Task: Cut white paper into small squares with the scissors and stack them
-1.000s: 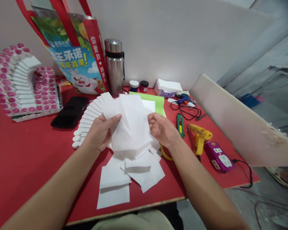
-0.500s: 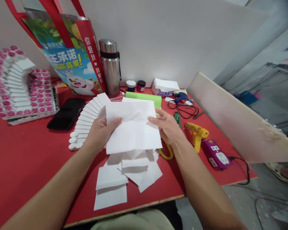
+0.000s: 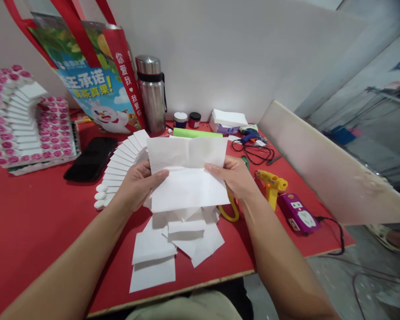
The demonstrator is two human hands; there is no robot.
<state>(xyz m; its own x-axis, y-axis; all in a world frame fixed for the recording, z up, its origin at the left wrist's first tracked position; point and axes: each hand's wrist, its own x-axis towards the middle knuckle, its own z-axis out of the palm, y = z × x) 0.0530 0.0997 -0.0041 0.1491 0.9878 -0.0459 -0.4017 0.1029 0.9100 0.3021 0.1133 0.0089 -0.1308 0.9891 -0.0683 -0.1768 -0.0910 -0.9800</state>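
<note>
Both hands hold up a white paper tissue (image 3: 190, 191), which has a crosswise crease near the thumbs. My left hand (image 3: 138, 182) pinches its left side, thumb in front and fingers behind. At the right side my right hand (image 3: 231, 175) grips it the same way, its fingers partly hidden. Under the tissue lie several loose white tissues (image 3: 153, 249), overlapping on the red table. Yellow handles (image 3: 232, 212), probably of scissors, show beside my right wrist. A fan of folded white strips (image 3: 120, 166) lies next to my left hand.
Right: yellow glue gun (image 3: 271, 184), purple power strip (image 3: 298, 215), leaning pale board (image 3: 320, 164). Behind: steel flask (image 3: 151, 98), two small jars (image 3: 180, 120), tissue pack (image 3: 228, 120), green roll (image 3: 196, 133). Left: black phone (image 3: 90, 159), bag (image 3: 103, 89), pink-and-white paper model (image 3: 16, 120).
The tissue's upper part has spread wider and tipped, and the crease between my thumbs is plainer. My right hand has shifted slightly right and down. The view has moved a little.
</note>
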